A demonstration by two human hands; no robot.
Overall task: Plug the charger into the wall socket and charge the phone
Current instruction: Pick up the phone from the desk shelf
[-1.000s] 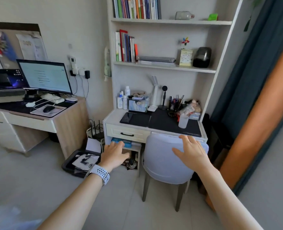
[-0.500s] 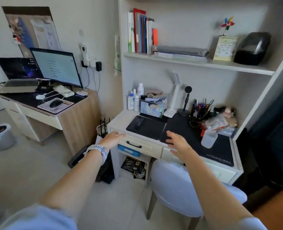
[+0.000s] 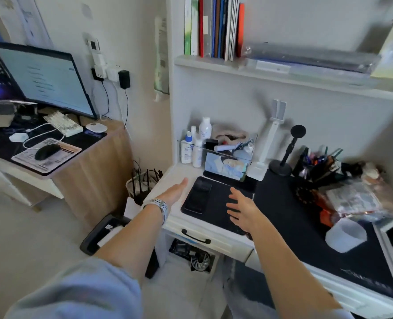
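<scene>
Desk (image 3: 168, 180), white, is covered by one dark mat (image 3: 283, 215). Two hands are held above it, both spread wide and empty: the left hand (image 3: 173, 192) just left of the single black phone (image 3: 196, 195), the right hand (image 3: 242, 209) just right. One wall socket (image 3: 112, 73) is seen further left.

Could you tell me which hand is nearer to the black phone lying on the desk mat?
Left. The left hand hovers open right beside the phone, at its left edge. The right hand hovers open over the mat, further off on the phone's right.
</scene>
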